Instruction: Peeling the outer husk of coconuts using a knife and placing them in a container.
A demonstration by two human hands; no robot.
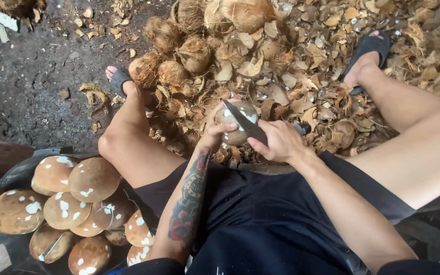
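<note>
From the head camera we see our left hand (215, 133) gripping a peeled coconut (236, 122) above the lap, our right hand (280, 141) closed on a knife (244, 121) laid across it. Husk scraps (301, 76) crowd the ground ahead; peeled coconuts (72, 198) fill a dark tub (19, 173) at left.

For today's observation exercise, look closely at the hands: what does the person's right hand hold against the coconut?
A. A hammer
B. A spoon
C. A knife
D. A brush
C. The right hand grips a knife whose dark blade lies across the peeled coconut that the left hand steadies from below, above the pile of husk scraps.
</note>
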